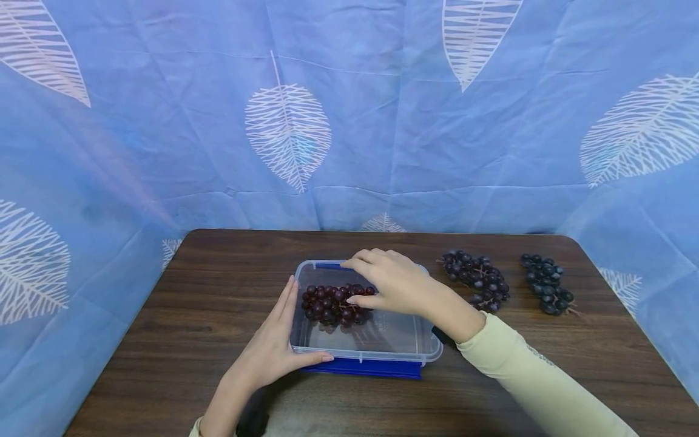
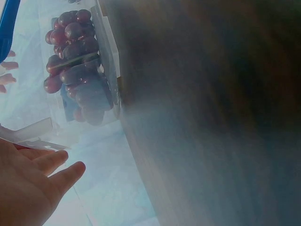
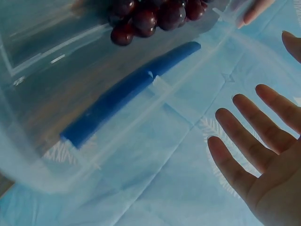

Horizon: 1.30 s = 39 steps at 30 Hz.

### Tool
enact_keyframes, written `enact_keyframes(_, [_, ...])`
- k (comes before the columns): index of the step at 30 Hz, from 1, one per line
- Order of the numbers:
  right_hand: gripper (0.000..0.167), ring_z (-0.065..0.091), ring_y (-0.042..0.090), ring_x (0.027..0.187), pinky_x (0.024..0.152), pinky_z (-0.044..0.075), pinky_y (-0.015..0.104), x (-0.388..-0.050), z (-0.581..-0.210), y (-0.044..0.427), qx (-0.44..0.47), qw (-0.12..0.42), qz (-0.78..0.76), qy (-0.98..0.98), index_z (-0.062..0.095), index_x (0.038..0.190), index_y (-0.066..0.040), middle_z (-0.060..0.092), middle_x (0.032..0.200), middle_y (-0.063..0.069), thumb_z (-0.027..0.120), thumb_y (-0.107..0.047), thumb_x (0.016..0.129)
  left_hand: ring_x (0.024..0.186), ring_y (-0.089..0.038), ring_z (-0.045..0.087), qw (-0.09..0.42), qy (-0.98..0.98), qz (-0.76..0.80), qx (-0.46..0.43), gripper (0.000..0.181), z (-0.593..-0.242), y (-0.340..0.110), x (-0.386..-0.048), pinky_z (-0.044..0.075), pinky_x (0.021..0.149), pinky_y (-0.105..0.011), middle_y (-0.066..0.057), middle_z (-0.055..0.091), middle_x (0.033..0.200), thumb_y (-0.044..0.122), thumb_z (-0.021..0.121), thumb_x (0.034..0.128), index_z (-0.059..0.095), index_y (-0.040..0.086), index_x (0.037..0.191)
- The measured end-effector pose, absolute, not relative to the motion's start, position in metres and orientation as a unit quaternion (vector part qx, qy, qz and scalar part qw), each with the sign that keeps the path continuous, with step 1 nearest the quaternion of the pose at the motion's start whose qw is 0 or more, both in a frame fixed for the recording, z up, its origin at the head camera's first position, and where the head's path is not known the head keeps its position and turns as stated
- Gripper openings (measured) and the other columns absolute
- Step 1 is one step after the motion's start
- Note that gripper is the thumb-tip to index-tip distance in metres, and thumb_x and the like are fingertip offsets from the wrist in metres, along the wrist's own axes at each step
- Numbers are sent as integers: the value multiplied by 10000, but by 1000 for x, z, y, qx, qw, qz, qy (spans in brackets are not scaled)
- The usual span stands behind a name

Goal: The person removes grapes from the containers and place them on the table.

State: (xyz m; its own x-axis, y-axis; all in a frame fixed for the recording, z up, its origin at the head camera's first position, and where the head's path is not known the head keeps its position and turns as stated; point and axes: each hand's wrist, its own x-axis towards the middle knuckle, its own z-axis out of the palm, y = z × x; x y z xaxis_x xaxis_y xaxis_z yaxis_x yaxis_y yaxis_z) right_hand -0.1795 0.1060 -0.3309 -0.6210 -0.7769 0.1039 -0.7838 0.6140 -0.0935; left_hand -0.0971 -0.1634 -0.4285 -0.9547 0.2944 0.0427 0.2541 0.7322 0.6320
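A clear plastic food container (image 1: 398, 331) with blue latches sits on the table, a bunch of red grapes (image 1: 327, 303) lying inside it toward the left. My left hand (image 1: 273, 346) rests against the container's left side, fingers straight and thumb along the front rim. In the left wrist view, those fingers (image 2: 66, 179) are extended beside the clear wall. Over the container's right half is my right hand (image 1: 395, 282), holding nothing. Its fingers (image 3: 242, 150) look straight and spread in the right wrist view, apart from the grapes (image 3: 143, 21).
On the dark wooden table (image 1: 218, 291), a bunch of dark purple grapes (image 1: 475, 276) lies right of the container. Farther right is a bunch of blackish grapes (image 1: 546, 282). A blue cloth (image 1: 360, 121) with white leaf prints hangs behind and at the sides.
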Motion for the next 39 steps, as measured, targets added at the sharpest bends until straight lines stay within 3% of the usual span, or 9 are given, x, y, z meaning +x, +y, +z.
enact_keyframes(15, [603, 647, 296, 1288, 1040, 555, 505, -195, -351, 78, 458, -30, 56, -887, 630, 1456, -96, 651, 1425, 129, 751, -454, 986, 1606, -424, 153, 34, 930, 335, 149, 1365, -429, -164, -99, 333, 1184, -693, -89, -75, 1780, 735, 794, 802, -16, 115, 1709])
enact_keyframes(21, [625, 683, 281, 1216, 1003, 581, 464, -196, -368, 69, 463, -54, 54, -883, 622, 1454, -91, 672, 1377, 127, 786, -439, 962, 1601, -429, 169, 20, 932, 325, 158, 1356, -430, -165, -98, 355, 1178, -676, -106, -58, 1780, 724, 796, 808, 6, 87, 1707])
enact_keyframes(39, [919, 664, 287, 1223, 945, 612, 449, -197, -400, 55, 458, -35, -10, -888, 467, 1567, -55, 616, 1430, 146, 805, -581, 894, 1607, -416, 156, 34, 930, 335, 146, 1360, -430, -164, -98, 346, 1178, -688, -69, -86, 1781, 742, 787, 804, -21, 130, 1711])
